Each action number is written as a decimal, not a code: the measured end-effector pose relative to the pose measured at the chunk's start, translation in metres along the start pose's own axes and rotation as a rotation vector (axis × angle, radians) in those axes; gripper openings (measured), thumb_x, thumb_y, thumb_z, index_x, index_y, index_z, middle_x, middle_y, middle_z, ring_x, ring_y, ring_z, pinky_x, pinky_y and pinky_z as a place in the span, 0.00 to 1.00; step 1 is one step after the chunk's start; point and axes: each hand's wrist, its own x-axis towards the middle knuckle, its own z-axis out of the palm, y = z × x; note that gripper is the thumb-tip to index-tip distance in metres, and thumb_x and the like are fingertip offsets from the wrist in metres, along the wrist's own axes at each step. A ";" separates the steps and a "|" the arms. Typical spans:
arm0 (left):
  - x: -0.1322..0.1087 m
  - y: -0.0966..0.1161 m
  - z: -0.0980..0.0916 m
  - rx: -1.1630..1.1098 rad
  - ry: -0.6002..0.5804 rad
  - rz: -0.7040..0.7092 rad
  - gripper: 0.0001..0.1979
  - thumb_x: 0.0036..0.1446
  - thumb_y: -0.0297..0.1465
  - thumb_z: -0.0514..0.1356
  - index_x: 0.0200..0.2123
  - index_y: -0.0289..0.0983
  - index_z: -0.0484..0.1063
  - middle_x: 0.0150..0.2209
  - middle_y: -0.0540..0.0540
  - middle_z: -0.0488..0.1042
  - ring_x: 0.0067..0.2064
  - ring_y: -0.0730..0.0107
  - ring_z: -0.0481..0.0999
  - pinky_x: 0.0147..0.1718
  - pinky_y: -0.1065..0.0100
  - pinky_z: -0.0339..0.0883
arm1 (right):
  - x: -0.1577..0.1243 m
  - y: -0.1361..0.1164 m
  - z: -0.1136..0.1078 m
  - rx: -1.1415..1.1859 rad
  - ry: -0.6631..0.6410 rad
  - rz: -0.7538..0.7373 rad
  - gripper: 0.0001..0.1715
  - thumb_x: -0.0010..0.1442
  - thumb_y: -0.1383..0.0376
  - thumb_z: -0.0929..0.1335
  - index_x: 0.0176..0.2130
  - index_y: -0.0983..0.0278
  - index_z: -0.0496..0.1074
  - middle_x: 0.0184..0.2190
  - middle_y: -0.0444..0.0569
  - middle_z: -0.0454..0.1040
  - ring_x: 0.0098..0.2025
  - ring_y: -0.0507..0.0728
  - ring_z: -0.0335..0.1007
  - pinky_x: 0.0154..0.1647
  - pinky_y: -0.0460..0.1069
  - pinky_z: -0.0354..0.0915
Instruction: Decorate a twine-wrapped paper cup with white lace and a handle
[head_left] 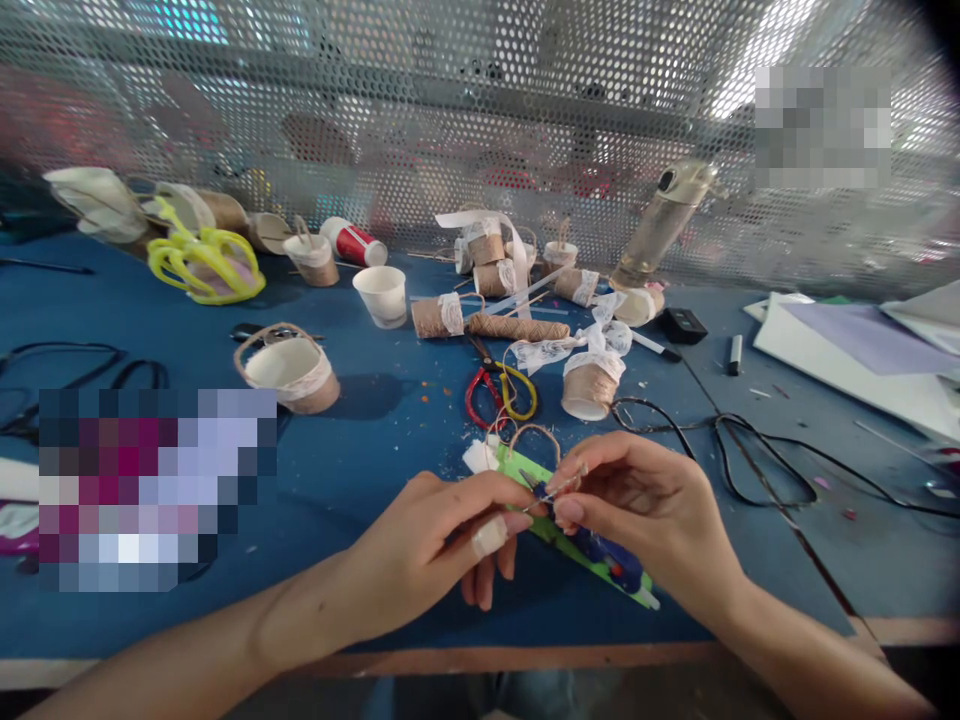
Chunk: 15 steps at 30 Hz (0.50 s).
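My left hand, with a strip of tape round one finger, pinches one end of a thin pale strand. My right hand pinches the same strand from the other side, fingertips close to the left ones. Whether it is twine or something else is too small to tell. Right below both hands, a blue glue gun lies on a green strip, its body partly hidden by my fingers. A loop of twine curves up just behind. Beyond it lie scissors with red and yellow handles.
A twine-wrapped cup with lace stands behind my right hand. Farther back are a twine spool, a white paper cup and a clear bottle. A small basket sits left; a black cable and papers lie right.
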 end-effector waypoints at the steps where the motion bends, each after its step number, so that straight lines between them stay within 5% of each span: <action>1: 0.000 0.000 0.001 -0.001 -0.004 -0.007 0.11 0.72 0.32 0.52 0.48 0.34 0.72 0.27 0.49 0.78 0.21 0.73 0.81 0.21 0.79 0.75 | 0.000 -0.001 0.001 -0.021 0.003 -0.005 0.12 0.52 0.73 0.79 0.35 0.61 0.79 0.30 0.44 0.81 0.28 0.50 0.78 0.30 0.43 0.76; 15: -0.002 0.001 0.000 -0.078 0.011 -0.016 0.12 0.73 0.34 0.52 0.49 0.36 0.72 0.28 0.51 0.77 0.21 0.75 0.80 0.21 0.79 0.75 | -0.003 -0.005 -0.001 -0.306 -0.005 -0.096 0.12 0.56 0.70 0.77 0.40 0.58 0.77 0.31 0.43 0.81 0.31 0.51 0.79 0.34 0.44 0.76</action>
